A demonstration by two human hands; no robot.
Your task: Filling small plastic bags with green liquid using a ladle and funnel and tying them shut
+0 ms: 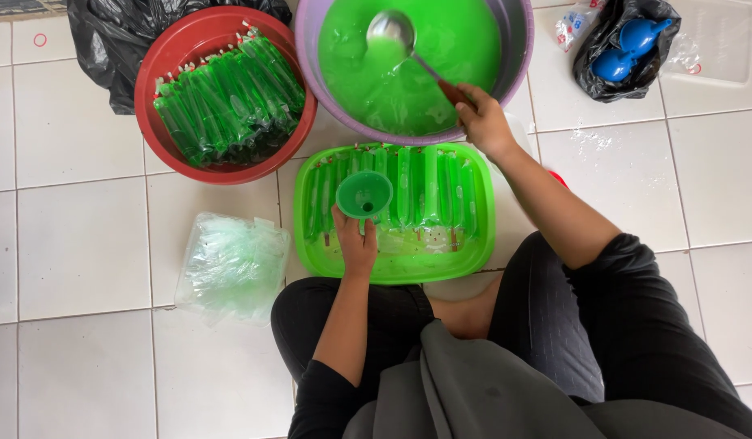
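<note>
Head view, looking down on a seated person at a white tiled floor [83,244]. The left hand [356,244] is closed around the neck of a green funnel [364,195], holding it upright over a green tray [473,252]; whatever sits under the funnel's spout is hidden by the fingers and the funnel bowl. The right hand [483,122] is clenched on the dark handle of a metal ladle [392,34], whose bowl lies in the green liquid of a purple basin [518,49] just beyond the tray. The handle end is covered by the fingers.

The tray holds a row of long, narrow bags [429,191] filled with green liquid, lying side by side; their number cannot be counted with certainty because the funnel and hand cover the left part. A red basin [160,49], left of the purple one, is heaped with more filled bags. A stack of clear empty bags [229,264] lies on the floor left of the tray, near the person's knee.

At upper right an open black bag [607,85] shows blue objects of unclear kind. The purple basin's far rim is cut off by the frame's top edge.
</note>
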